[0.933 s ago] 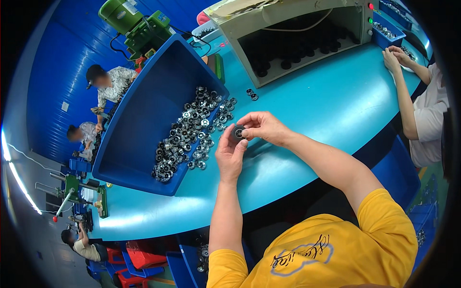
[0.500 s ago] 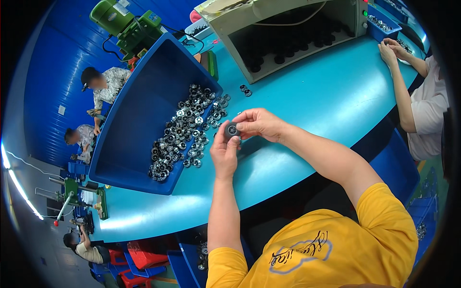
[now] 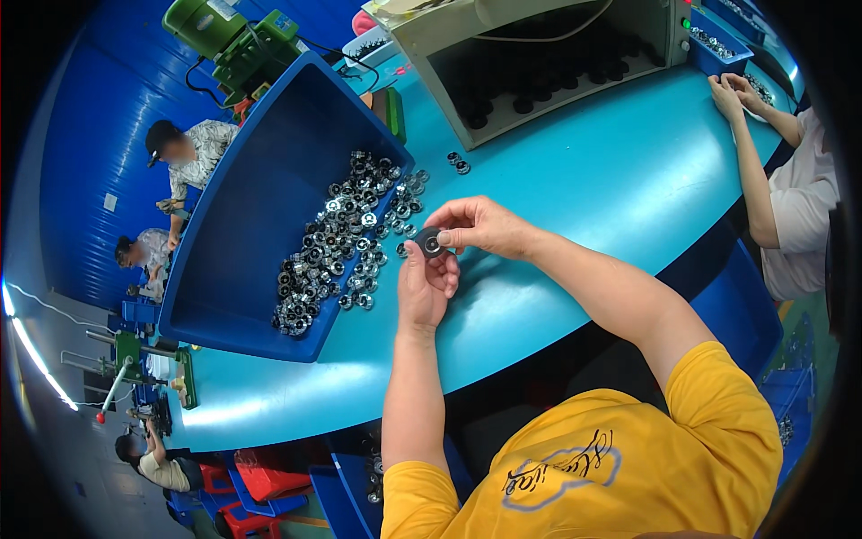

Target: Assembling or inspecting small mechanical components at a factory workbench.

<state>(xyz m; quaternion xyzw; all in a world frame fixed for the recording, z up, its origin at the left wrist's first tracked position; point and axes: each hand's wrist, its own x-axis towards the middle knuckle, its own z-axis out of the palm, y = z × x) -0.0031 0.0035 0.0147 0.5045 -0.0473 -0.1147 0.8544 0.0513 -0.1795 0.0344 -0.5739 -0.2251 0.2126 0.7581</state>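
Observation:
A small dark round disc [image 3: 431, 242] with a pale ring around its centre is held up over the table, between my two hands. My right hand [image 3: 485, 226] pinches it from the right, its thumb lying across the face and the fingers bent around the far edge. From below, my left hand [image 3: 426, 289] holds it with the thumb at the left rim and the fingers curled beneath. Whatever lies behind the disc in my left palm is hidden. Just left of my hands, several shiny metal round parts with dark centres [image 3: 368, 286] lie loose on the table.
A big blue bin [image 3: 242, 211] lies tilted at left, metal parts spilling from its edge. Two dark round parts [image 3: 458, 163] rest beyond my hands. An open-fronted beige box [image 3: 462, 108] holds black discs. Another person's hands [image 3: 732, 94] work at the far right.
The disc has turned in my fingers, showing a ring instead of the earlier marked face. My left fingers have shifted and now show beneath it.

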